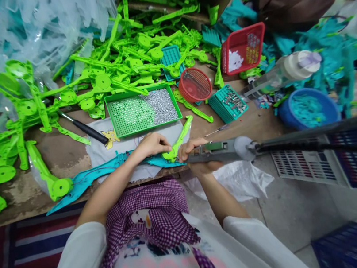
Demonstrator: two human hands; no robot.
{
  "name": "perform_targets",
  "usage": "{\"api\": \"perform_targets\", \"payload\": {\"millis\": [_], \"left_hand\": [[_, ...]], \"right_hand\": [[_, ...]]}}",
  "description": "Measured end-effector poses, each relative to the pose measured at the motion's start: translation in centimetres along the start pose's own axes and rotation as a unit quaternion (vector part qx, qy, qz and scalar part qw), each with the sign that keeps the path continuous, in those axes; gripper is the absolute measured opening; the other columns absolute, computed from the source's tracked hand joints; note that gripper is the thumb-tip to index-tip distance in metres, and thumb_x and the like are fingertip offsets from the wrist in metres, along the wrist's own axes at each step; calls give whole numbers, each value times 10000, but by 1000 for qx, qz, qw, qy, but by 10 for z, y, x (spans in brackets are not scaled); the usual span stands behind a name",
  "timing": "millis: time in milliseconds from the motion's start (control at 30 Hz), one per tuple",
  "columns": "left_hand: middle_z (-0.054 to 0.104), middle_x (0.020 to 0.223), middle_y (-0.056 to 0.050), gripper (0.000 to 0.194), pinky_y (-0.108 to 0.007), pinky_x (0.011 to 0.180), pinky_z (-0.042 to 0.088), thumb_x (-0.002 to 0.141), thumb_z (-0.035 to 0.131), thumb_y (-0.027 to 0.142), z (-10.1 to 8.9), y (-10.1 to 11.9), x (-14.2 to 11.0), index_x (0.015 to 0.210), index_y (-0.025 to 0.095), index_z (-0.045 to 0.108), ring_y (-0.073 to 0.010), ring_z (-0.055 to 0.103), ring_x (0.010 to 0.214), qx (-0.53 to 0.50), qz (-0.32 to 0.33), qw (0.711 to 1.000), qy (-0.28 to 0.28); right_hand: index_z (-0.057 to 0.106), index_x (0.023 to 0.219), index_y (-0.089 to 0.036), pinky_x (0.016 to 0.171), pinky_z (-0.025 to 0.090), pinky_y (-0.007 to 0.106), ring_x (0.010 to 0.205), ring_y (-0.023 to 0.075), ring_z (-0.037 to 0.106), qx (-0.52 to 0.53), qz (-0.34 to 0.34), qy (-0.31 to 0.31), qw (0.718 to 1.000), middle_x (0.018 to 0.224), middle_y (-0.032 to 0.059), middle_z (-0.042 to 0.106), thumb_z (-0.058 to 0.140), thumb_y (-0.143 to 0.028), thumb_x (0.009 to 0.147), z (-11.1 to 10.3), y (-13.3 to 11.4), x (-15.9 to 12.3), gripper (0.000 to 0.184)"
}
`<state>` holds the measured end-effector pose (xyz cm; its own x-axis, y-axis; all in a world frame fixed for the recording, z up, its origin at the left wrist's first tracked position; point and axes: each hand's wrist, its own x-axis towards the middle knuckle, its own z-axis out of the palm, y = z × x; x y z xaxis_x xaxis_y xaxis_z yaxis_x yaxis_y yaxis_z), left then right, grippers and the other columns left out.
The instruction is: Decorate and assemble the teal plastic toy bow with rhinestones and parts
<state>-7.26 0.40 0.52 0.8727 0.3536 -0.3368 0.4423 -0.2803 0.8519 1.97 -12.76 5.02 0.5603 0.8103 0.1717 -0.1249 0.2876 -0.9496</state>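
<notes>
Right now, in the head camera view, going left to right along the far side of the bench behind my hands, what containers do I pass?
Green tray of small silvery bits → round red basket → small teal basket → square red basket → blue bowl.

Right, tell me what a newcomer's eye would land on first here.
First, the heap of bright green plastic parts that spreads over the far and left side of the table. Then the middle near edge: the left hand presses a green piece onto a teal part, while the right hand grips a grey power screwdriver. Just beyond sits a green tray part-filled with small silvery screws.
</notes>
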Motion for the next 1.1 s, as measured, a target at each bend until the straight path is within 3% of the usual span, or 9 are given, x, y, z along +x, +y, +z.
{"api": "perform_targets", "payload": {"millis": [100, 200, 267, 367, 500, 600, 767, 933, 1100], "left_hand": [[774, 841, -45, 196, -245, 661, 422, 766, 691, 326, -3, -1, -1, 858, 182, 787, -155, 661, 749, -4, 22, 1000, -6], [770, 946, -43, 218, -250, 741, 440, 791, 680, 334, -11, -2, -7, 941, 208, 776, -167, 670, 840, 18, 79, 996, -33], [748, 1057, -48, 334, -257, 817, 447, 751, 726, 326, -18, -3, -14, 1069, 226, 741, -187, 660, 946, 51, 126, 988, -73], [678, 1222, -80, 574, -289, 920, 440, 672, 774, 243, -24, -2, -23, 1233, 219, 655, -224, 614, 1097, 106, 158, 976, -108], [682, 1169, -78, 560, -299, 913, 454, 650, 664, 76, -19, -2, -25, 1198, 193, 667, -214, 619, 1045, 134, 139, 979, -72], [701, 1076, -58, 515, -282, 860, 468, 638, 615, 60, -14, -3, -20, 1127, 194, 705, -189, 635, 950, 121, 130, 982, -56], [703, 1036, -58, 504, -293, 835, 474, 644, 586, 53, -8, -2, -20, 1109, 197, 716, -191, 636, 909, 130, 115, 985, -26], [643, 1215, -97, 549, -315, 987, 435, 711, 578, 41, -9, 7, -33, 1242, 168, 633, -216, 593, 1117, 166, 112, 979, -26], [550, 1350, -108, 502, -356, 1053, 399, 897, 539, 216, -25, 9, -66, 1395, 186, 482, -228, 508, 1248, 203, 132, 970, 21]], "right_hand": [[617, 708, -244, 338, 367, 288, 340, 146, 447, -26, 28, 36, 999, 436, -41, 495, 576, -923, 475, 5, -6, 7, 718], [621, 684, -249, 440, 450, 301, 425, 133, 494, -48, -20, 70, 996, 523, -32, 526, 624, -847, 560, 23, -22, 24, 611], [611, 644, -249, 521, 499, 313, 489, 135, 537, -75, -62, 95, 991, 567, -25, 535, 594, -815, 640, 38, -33, 38, 566], [603, 664, -251, 588, 535, 319, 571, 152, 597, -123, -62, 84, 987, 599, -19, 545, 560, -776, 715, 51, -44, 57, 529], [587, 792, -248, 569, 513, 296, 567, 137, 605, -126, -61, 96, 986, 629, -37, 559, 646, -644, 748, 48, -36, 70, 402], [574, 883, -253, 604, 506, 297, 607, 128, 601, -131, -81, 98, 983, 713, -25, 579, 581, -637, 810, 44, -27, 78, 391], [565, 945, -277, 726, 507, 311, 799, 153, 608, -141, -102, 74, 982, 842, -7, 632, 597, -658, 801, 43, -25, 88, 408], [595, 906, -267, 714, 516, 339, 800, 169, 616, -195, -97, 52, 974, 794, -13, 636, 585, -639, 805, 40, -26, 81, 385], [615, 926, -245, 726, 545, 351, 844, 171, 636, -205, -117, 25, 971, 868, -1, 636, 600, -571, 822, 36, -26, 80, 342]]}}
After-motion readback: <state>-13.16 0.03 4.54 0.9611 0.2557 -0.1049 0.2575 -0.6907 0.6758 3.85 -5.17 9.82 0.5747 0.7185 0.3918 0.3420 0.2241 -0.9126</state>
